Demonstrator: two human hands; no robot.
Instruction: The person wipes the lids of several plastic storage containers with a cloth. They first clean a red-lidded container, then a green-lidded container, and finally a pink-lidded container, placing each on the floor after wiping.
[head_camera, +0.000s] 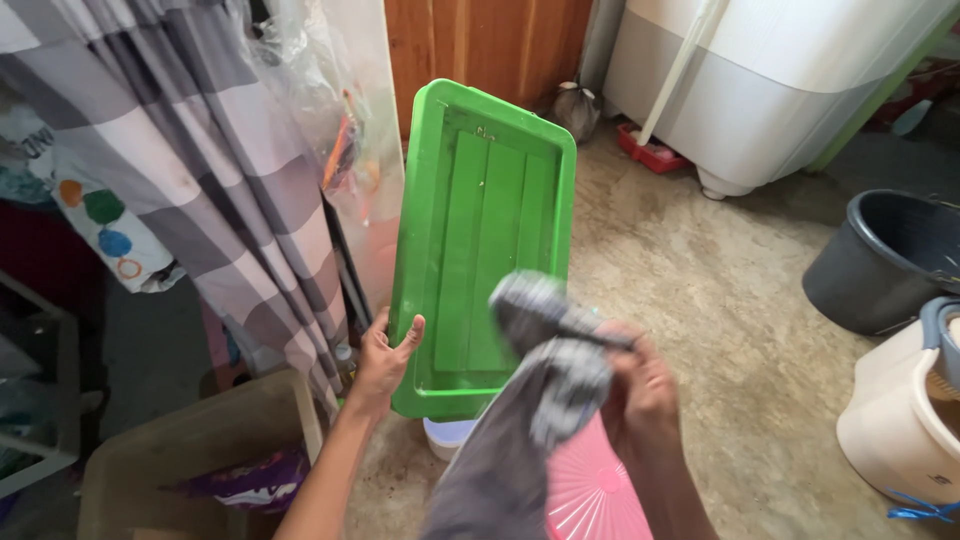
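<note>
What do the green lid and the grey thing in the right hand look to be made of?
Green lid: seemingly moulded plastic, smooth and slightly glossy, with raised ribs and a rolled rim. Grey cloth: soft woven or knit fabric, matte, bunched in the right hand and hanging in folds.

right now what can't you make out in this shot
- Head view: the grey cloth in the right hand is motion-blurred; its kind is unclear.
- The cloth covers the lower right corner of the green lid held by the left hand.
- The pink thing is cut off by the bottom edge.
- The grey bucket is cut off by the right edge.
</note>
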